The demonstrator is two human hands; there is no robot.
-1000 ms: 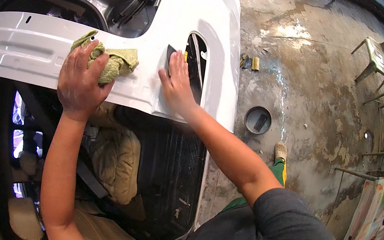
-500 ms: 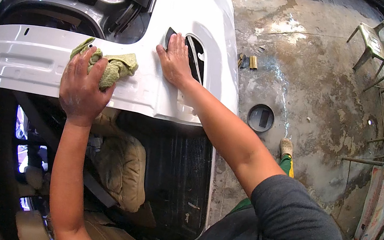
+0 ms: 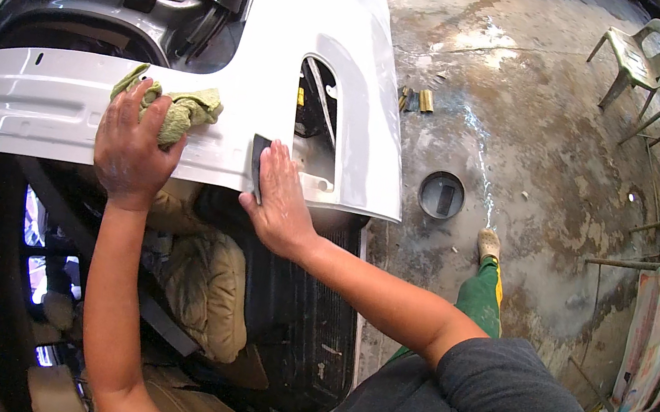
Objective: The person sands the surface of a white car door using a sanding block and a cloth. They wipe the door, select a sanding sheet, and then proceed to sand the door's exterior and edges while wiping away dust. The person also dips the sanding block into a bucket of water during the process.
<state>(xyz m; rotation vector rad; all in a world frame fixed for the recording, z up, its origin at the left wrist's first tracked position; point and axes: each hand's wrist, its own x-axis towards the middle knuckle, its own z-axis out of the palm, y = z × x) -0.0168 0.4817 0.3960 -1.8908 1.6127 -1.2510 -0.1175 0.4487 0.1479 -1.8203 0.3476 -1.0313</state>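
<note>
On the floor, dark-bottomed basin (image 3: 430, 193)

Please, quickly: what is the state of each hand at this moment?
Left hand: holding the crumpled yellow-green cloth against the glossy white car panel.
Right hand: fingers fairly straight, holding the thin dark-grey pad against the same panel.

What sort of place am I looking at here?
Probably a car body workshop, judging by the white car panel, the dark flat pad in the right hand, and the stained concrete floor with a round tub.
</note>
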